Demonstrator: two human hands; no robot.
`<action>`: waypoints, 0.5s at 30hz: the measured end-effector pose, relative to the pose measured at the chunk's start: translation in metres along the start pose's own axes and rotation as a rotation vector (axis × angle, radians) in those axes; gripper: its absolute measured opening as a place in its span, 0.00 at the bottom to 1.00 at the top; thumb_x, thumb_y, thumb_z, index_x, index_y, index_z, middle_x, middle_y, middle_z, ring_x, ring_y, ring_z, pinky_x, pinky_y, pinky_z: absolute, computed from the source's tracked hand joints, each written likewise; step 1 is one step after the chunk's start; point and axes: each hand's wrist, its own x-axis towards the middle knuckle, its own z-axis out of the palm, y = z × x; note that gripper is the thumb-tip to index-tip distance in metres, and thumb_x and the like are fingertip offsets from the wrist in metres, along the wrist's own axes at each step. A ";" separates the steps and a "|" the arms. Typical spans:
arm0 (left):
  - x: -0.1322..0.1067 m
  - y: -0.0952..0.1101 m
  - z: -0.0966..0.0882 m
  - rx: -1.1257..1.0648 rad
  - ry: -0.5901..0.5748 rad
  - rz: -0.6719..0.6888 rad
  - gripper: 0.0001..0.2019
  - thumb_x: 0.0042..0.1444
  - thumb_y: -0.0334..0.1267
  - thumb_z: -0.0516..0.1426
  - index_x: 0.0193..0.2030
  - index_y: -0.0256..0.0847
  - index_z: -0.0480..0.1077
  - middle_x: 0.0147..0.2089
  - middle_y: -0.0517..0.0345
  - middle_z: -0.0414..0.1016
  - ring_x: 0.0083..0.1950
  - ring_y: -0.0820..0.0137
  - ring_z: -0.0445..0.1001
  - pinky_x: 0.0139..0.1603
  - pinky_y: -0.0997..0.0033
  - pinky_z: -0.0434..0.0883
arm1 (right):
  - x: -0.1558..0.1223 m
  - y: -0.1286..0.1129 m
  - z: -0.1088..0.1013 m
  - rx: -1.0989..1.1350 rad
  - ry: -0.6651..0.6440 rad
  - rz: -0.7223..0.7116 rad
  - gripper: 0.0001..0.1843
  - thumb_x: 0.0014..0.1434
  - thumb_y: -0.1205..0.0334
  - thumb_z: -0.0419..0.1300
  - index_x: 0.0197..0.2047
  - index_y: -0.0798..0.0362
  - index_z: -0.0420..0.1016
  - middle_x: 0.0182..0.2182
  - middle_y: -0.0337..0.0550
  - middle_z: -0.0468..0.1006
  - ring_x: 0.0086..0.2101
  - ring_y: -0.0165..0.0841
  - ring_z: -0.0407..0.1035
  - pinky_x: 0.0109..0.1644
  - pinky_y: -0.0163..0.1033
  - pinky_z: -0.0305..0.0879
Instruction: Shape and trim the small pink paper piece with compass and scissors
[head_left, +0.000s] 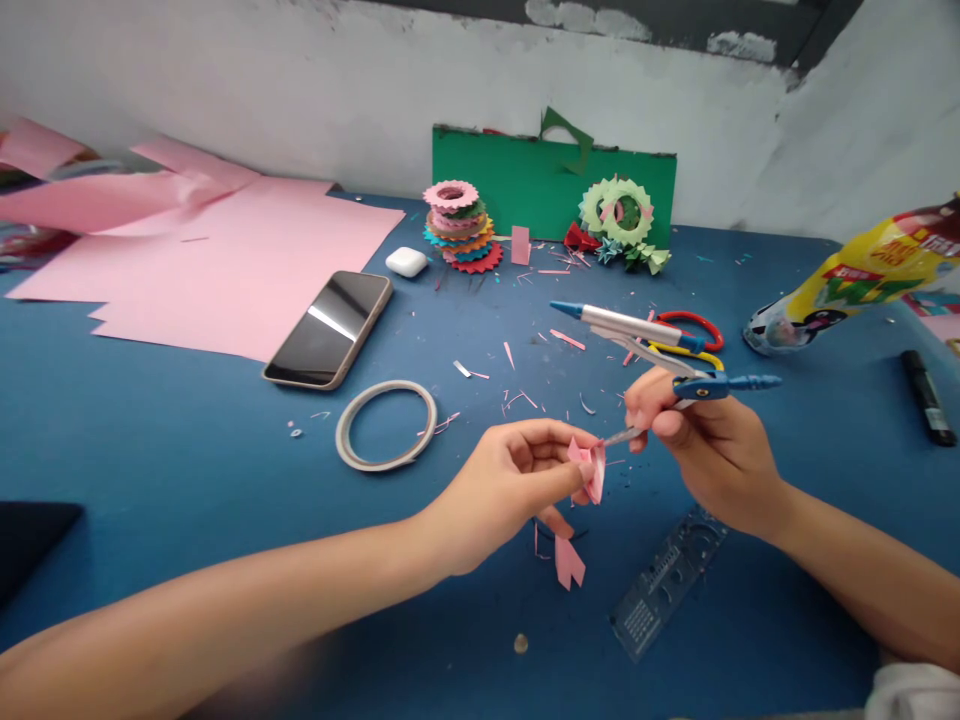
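Note:
My left hand (517,480) pinches a small folded pink paper piece (589,468) above the blue table (187,470). My right hand (705,440) grips a blue and silver drawing compass (660,350), its metal tip touching the pink piece. The compass's pencil arm points up and left. Another folded pink piece (568,562) lies on the table just below my hands.
A tape ring (386,425), a phone (330,328) and an earbud case (406,262) lie left of centre. Pink sheets (210,260) cover the far left. Stacked paper rosettes (459,225), green card (525,185), scissors (694,335), a clear ruler (667,580), a marker (928,397) and a tilted bottle (855,280) surround the hands.

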 end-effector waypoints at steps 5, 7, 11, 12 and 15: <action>0.000 0.000 0.000 -0.001 -0.001 0.003 0.08 0.53 0.36 0.60 0.40 0.39 0.73 0.29 0.58 0.72 0.32 0.73 0.71 0.23 0.79 0.74 | 0.000 0.000 0.000 -0.075 0.001 -0.060 0.07 0.64 0.62 0.50 0.36 0.50 0.67 0.30 0.39 0.66 0.30 0.28 0.64 0.32 0.35 0.65; 0.000 0.000 0.000 0.003 -0.006 0.002 0.07 0.53 0.35 0.59 0.40 0.38 0.73 0.29 0.59 0.72 0.32 0.73 0.70 0.23 0.79 0.74 | -0.001 0.001 0.000 -0.110 -0.004 -0.079 0.06 0.64 0.63 0.51 0.35 0.50 0.67 0.30 0.40 0.66 0.33 0.30 0.64 0.32 0.35 0.65; 0.000 -0.001 0.000 0.013 -0.014 0.005 0.08 0.54 0.36 0.59 0.40 0.37 0.72 0.29 0.58 0.72 0.32 0.73 0.71 0.23 0.79 0.74 | -0.002 0.002 0.000 -0.130 -0.016 -0.076 0.06 0.64 0.63 0.50 0.36 0.50 0.67 0.30 0.40 0.65 0.33 0.31 0.64 0.32 0.35 0.65; 0.000 -0.001 0.000 0.014 -0.014 0.005 0.08 0.53 0.36 0.59 0.40 0.37 0.72 0.29 0.58 0.72 0.32 0.73 0.71 0.23 0.79 0.74 | -0.002 0.002 0.000 -0.129 -0.017 -0.070 0.07 0.64 0.63 0.50 0.36 0.50 0.67 0.30 0.40 0.65 0.33 0.30 0.64 0.32 0.35 0.65; 0.001 -0.001 0.000 0.019 -0.009 0.001 0.08 0.53 0.37 0.60 0.39 0.38 0.73 0.29 0.58 0.72 0.32 0.72 0.71 0.23 0.79 0.74 | -0.002 0.002 0.000 -0.129 -0.022 -0.059 0.07 0.64 0.62 0.50 0.35 0.50 0.67 0.30 0.40 0.66 0.33 0.30 0.64 0.32 0.36 0.65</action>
